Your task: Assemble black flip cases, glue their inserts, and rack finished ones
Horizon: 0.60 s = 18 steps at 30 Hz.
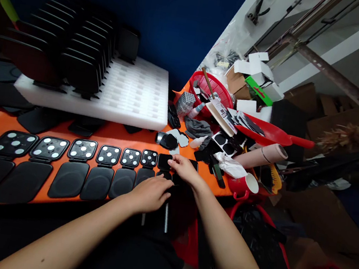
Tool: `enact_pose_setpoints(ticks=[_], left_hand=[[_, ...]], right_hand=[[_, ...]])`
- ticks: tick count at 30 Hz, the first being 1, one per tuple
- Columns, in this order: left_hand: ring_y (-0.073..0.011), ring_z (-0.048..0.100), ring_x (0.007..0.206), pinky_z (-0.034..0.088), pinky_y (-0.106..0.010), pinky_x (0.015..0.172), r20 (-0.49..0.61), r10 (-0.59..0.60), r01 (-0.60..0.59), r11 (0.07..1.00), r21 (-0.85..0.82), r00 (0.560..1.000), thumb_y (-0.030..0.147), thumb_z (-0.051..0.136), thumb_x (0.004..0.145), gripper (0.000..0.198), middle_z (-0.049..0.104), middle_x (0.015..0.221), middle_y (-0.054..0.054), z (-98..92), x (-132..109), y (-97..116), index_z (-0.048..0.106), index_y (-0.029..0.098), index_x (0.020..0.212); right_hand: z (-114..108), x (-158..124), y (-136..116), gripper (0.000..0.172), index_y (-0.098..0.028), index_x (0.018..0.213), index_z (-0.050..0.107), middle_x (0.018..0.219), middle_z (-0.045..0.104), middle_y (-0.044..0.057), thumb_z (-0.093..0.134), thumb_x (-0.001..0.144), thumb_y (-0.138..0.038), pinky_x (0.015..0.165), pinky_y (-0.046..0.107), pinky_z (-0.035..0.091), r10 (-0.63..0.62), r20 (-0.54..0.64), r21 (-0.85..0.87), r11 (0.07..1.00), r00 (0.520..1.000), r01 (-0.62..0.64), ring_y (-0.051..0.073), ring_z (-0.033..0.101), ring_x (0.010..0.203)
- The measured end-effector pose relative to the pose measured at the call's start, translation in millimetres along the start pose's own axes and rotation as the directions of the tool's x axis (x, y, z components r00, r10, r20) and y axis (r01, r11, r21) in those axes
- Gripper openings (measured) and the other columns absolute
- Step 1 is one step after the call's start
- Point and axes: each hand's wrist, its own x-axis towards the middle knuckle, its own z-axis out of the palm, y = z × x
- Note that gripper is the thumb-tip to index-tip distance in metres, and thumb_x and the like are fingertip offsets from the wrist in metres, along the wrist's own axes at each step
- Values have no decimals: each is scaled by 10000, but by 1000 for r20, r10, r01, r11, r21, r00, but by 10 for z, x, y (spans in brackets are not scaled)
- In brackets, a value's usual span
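A row of black hinged two-panel cases lies unfolded on the orange tabletop [111, 133]. Several have white dots on the upper panel, such as this dotted panel [82, 149]; their lower panels, like this plain one [68, 179], are bare. Near the row's right end, my left hand [152, 192] lies over a lower panel, fingers stretched out and holding nothing visible. My right hand [183, 169] is at the undotted upper panel [163, 162] beside it, thumb and fingers pinched together at its right edge. Whatever is between those fingertips is too small to make out.
Behind the row, a white foam block [138, 96] carries upright black panels [86, 56]. Rightward are a red basket [212, 87], a red scoop [268, 131], a pinkish roll [263, 154] and a red mug [244, 185]. Below the table's front edge is a metal rod [166, 218].
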Motion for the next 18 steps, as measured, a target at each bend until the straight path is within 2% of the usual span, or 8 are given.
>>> enact_pose_setpoints(ticks=[6,12,18], left_hand=[[-192,598,987,314,-392,1065,2,-1,1,1000,6,1000,241,463,850,201,656,1032,-41,4,-5,2,541,223,1034],[-200,594,1007,316,-391,1062,3,-9,9,1000,11,1000,244,463,851,229,654,1047,-55,-5,-11,12,543,217,1064],[-200,595,1009,313,-388,1064,8,-12,12,1000,7,1000,236,479,844,226,655,1053,-53,-17,-6,18,546,220,1059]], right_hand=[[24,43,-10,205,-177,664,472,582,510,-35,530,760,-348,532,206,364,59,-23,-44,997,998,-60,103,488,552],[34,124,2,180,-166,639,497,535,511,-33,520,741,-313,473,193,327,128,-23,-135,982,992,-130,83,454,474],[34,165,10,173,-162,662,520,541,533,-30,503,754,-307,466,194,339,147,-5,-248,958,989,-143,86,479,470]])
